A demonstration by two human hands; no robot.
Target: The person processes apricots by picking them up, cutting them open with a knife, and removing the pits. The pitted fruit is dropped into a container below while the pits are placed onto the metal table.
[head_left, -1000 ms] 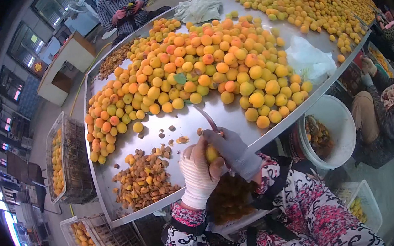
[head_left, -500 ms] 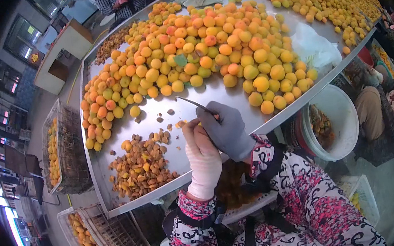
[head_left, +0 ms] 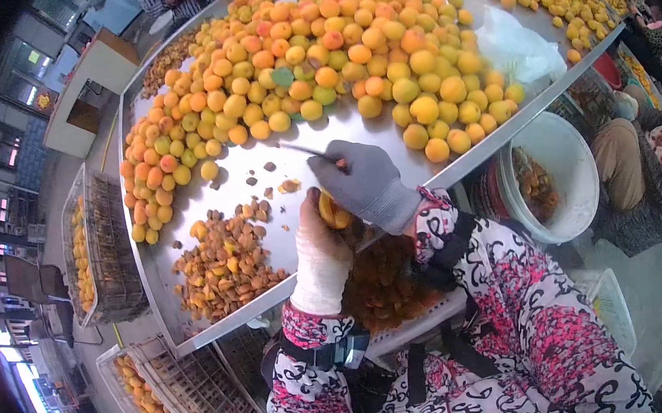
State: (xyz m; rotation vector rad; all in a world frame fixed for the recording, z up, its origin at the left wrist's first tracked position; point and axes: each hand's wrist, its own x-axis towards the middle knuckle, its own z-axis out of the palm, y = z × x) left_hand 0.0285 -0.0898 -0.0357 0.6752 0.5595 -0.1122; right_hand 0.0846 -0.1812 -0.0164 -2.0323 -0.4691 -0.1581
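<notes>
My left hand (head_left: 321, 244), in a white glove with the fingertips showing dark, holds an apricot (head_left: 335, 211) that looks split open. Close beside it, my right hand (head_left: 365, 183) in a grey glove is closed around a thin knife (head_left: 301, 148), whose blade points up and left over the metal table. The right fingers touch or nearly touch the apricot; the exact contact is hidden. A heap of apricot pits (head_left: 219, 258) lies left of my hands, with a few loose bits near the fingers. Whole apricots (head_left: 314, 47) are piled beyond the hands.
The metal table (head_left: 272, 300) has a raised rim. Below its edge sits a crate of dark apricot pieces (head_left: 392, 289). A white bucket (head_left: 574, 181) stands at right, crates (head_left: 114, 253) at left. A plastic bag (head_left: 516, 50) lies on the table. Another person sits at right.
My left hand has turned and dropped slightly away from the right, bringing the split apricot into view. The right hand keeps the knife. The whole view has shifted a little.
</notes>
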